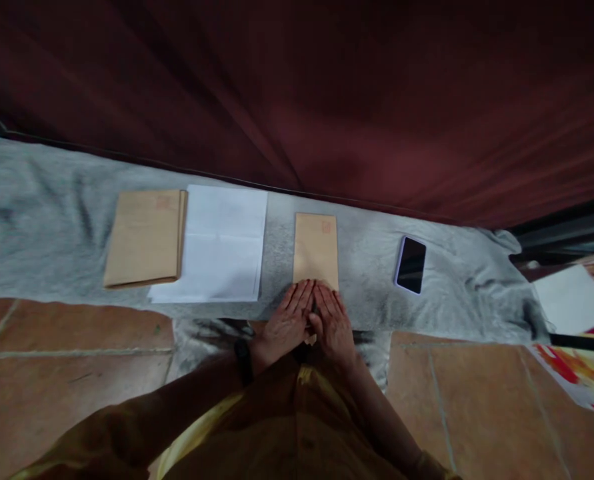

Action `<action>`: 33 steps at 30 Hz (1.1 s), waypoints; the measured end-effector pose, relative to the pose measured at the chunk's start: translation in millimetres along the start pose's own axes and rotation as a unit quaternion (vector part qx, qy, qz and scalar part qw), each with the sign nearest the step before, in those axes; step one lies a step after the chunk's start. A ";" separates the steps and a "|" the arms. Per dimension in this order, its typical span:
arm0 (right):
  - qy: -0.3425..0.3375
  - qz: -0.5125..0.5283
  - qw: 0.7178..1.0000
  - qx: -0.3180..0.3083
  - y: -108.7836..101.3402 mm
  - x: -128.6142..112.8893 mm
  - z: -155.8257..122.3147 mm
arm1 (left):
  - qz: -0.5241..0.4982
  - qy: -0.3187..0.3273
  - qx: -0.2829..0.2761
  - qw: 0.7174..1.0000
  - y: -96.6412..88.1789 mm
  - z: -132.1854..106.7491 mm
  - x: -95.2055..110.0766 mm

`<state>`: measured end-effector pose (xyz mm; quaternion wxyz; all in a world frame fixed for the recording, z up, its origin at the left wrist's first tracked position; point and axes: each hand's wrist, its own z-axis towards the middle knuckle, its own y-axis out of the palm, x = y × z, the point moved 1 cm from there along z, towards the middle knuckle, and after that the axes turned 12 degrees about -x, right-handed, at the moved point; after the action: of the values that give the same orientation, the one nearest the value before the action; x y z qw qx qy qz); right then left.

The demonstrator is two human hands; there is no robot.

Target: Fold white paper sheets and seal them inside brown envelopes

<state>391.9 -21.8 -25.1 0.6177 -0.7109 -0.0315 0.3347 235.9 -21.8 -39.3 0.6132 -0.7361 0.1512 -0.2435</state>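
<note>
Left hand (287, 328) and right hand (334, 330) lie fingers together on the envelope (315, 253) at twelve o'clock — pinch, progress: cannot tell; paper (223, 257) and envelope pile (143, 241) untouched at ten.

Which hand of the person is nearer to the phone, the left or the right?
The right hand. It rests on the near end of the envelope, left of the phone; the left hand is beside it, farther away.
</note>
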 end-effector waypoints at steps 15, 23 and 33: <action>0.031 -0.082 0.996 0.016 2.8 24.4 -21.4 | 0.005 -0.030 -0.022 0.999 -7.8 -17.8 -12.2; 0.049 -0.072 0.996 0.021 -3.4 32.5 -26.9 | 0.001 -0.039 0.022 0.999 -12.7 -21.3 -14.3; -0.026 -0.031 0.999 -0.002 -20.1 29.4 6.4 | 0.016 0.023 0.074 0.997 -0.6 -1.5 -3.6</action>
<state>418.8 1.9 -20.0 0.6255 -0.7020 -0.0702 0.3332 232.0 -21.1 -39.1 0.6663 -0.6801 0.1590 -0.2612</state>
